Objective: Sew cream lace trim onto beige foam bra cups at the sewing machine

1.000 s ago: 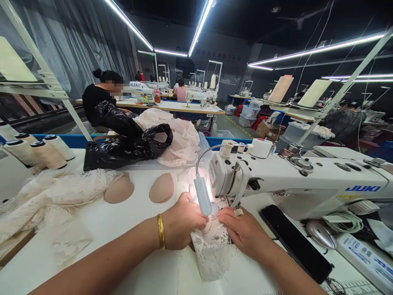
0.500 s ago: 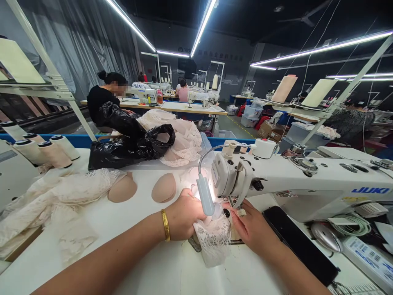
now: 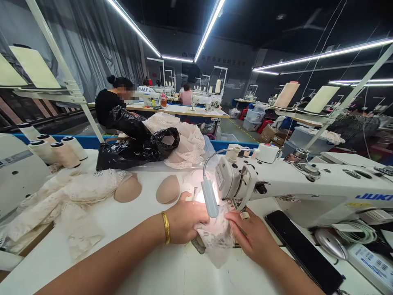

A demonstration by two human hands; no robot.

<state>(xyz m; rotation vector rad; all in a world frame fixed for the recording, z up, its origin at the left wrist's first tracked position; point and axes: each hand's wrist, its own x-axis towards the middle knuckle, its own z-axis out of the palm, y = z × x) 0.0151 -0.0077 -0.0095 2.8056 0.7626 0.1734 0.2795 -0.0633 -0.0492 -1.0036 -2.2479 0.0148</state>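
Observation:
A pale lace fabric piece (image 3: 216,239) hangs over the sewing machine bed, just below the needle area. My left hand (image 3: 184,219), with a gold bangle at the wrist, grips its left side; the lamp partly covers the fingertips. At the right edge, my right hand (image 3: 250,229) pinches the same lace between thumb and fingers, close to the presser foot. The white sewing machine (image 3: 307,176) stands to the right, and its grey lamp (image 3: 210,197) shines on the work. Two beige bra cups (image 3: 168,189) (image 3: 128,188) lie on the table to the left.
More lace (image 3: 82,192) is heaped at the left, by several thread cones (image 3: 66,155). A black plastic bag (image 3: 129,151) and lace fill a clear bin (image 3: 210,149) behind. A black phone (image 3: 303,250) and a mouse (image 3: 330,243) lie right. A co-worker (image 3: 112,98) sits beyond.
My right hand's fingers have come in onto the lace's right edge. The lace between my hands has shifted and lies more bunched and smooth. The camera view has tilted slightly.

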